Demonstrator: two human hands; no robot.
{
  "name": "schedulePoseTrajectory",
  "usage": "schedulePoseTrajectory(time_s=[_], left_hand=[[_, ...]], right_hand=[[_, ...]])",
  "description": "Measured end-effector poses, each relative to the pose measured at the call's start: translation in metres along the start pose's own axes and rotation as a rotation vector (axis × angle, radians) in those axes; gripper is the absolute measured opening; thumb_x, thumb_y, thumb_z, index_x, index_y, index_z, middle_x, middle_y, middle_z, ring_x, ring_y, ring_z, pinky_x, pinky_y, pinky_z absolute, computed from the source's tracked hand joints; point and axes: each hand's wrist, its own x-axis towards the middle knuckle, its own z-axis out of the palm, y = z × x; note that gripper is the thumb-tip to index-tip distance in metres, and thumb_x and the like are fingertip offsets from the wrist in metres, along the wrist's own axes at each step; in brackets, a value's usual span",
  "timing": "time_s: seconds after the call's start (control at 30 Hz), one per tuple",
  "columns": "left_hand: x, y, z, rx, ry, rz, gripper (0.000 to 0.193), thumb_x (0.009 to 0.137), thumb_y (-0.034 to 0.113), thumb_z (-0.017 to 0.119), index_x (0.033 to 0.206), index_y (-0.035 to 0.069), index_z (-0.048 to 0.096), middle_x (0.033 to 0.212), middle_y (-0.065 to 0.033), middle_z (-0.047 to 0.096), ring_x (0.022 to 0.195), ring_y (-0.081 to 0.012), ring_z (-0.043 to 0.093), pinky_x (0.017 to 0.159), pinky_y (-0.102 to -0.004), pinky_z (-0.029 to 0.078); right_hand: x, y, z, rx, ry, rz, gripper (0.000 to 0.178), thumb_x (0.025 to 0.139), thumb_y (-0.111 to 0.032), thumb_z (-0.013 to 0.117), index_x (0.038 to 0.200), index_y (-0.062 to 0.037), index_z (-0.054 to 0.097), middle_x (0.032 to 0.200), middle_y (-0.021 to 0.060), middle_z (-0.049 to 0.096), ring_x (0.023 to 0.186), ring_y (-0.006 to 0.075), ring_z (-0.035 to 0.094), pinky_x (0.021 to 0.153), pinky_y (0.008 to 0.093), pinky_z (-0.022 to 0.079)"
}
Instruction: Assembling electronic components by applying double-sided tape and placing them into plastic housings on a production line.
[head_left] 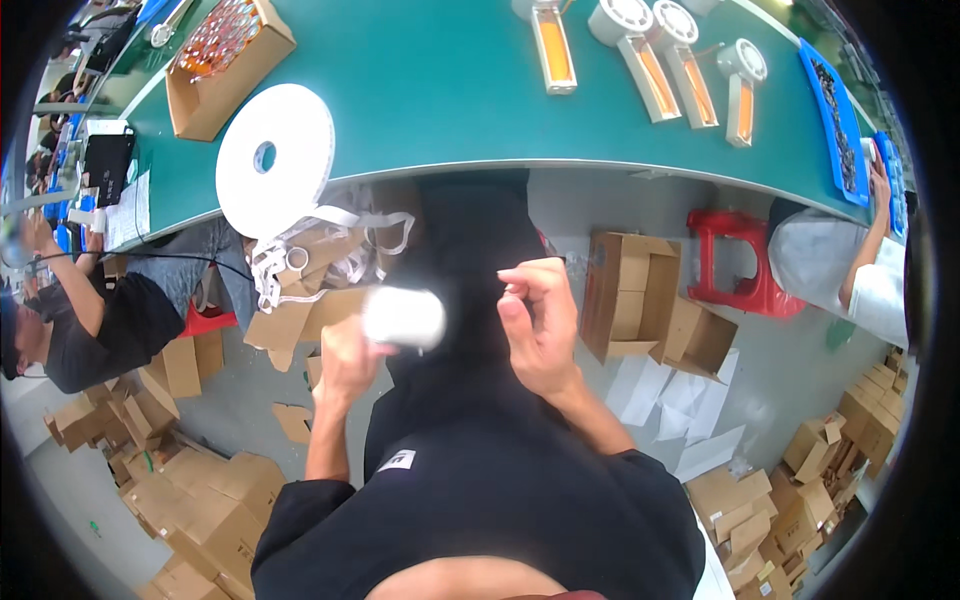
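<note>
White cylindrical part (404, 318), blurred, sits above the lap (465, 240), short of the surface (430, 100), left hand (345, 362) clamped on it, right hand (545, 325) with thumb and fingertips apart, seemingly empty, so I judge a loose one-handed grip could drop it to the floor (780, 375).

Green desk (440, 110) spanning the top; at its right end lies a blue tray (855, 196) of small dark parts (828, 88). Lower right: a red stool (750, 294) stands beside an open box (607, 290) on the grey floor (775, 372), white sheets (706, 400) nearby. Lower left: heaped cartons (205, 490). Far left: a person (95, 340) in black.
</note>
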Motion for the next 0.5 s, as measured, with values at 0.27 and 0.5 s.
schedulePoseTrajectory(time_s=[0.27, 0.5], left_hand=[[-0.019, -0.002, -0.060, -0.104, 0.348, -0.046, 0.028, 0.086, 0.028, 0.063, 0.095, 0.003, 0.062, 0.084, -0.0121, 0.062, 0.081, -0.0218, 0.063, 0.074, -0.0359, 0.052], [0.029, -0.015, -0.057, 0.044, -0.087, 0.260, 0.034, 0.082, 0.036, 0.071, 0.089, 0.004, 0.066, 0.076, -0.0085, 0.068, 0.067, -0.0248, 0.067, 0.055, -0.0316, 0.052]], right_hand=[[-0.005, 0.000, -0.013, -0.003, 0.029, 0.153, 0.013, 0.089, -0.003, 0.062, 0.100, 0.0010, 0.058, 0.088, 0.0078, 0.052, 0.069, 0.0135, 0.051, 0.064, 0.0256, 0.044], [-0.009, 0.006, -0.017, 0.084, 0.038, 0.305, 0.009, 0.092, -0.005, 0.059, 0.099, 0.0005, 0.058, 0.081, 0.0039, 0.051, 0.068, 0.0098, 0.049, 0.063, 0.0234, 0.042]])
